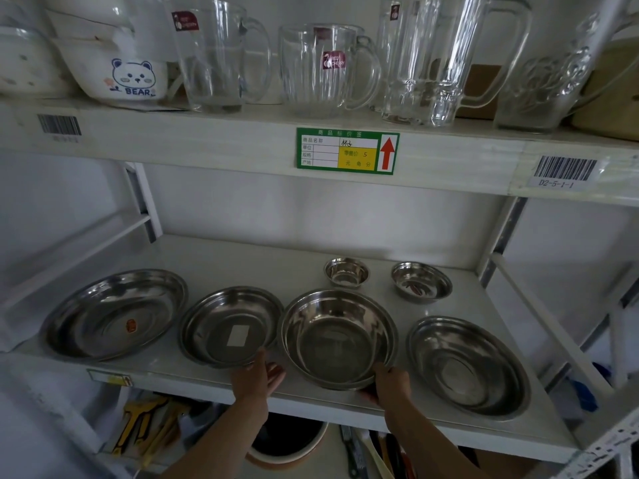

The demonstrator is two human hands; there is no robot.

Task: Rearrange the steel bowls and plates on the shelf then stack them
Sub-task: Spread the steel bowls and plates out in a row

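Note:
Several steel dishes sit on the white shelf (214,257). A wide plate (114,312) lies at the left, then a smaller plate (231,326) with a white sticker. A deep bowl (337,337) stands in the middle, and another plate (466,364) lies at the right. Two small bowls (346,272) (421,281) stand behind. My left hand (257,376) touches the sticker plate's near rim with its thumb, fingers straight beside it. My right hand (392,383) grips the deep bowl's near right rim.
The shelf above carries glass mugs and jugs (321,67) and a white bear bowl (128,74), with a green price tag (347,154) on its edge. Metal uprights (501,233) frame the shelf. Tools and a dark round pan (287,440) lie on the shelf below.

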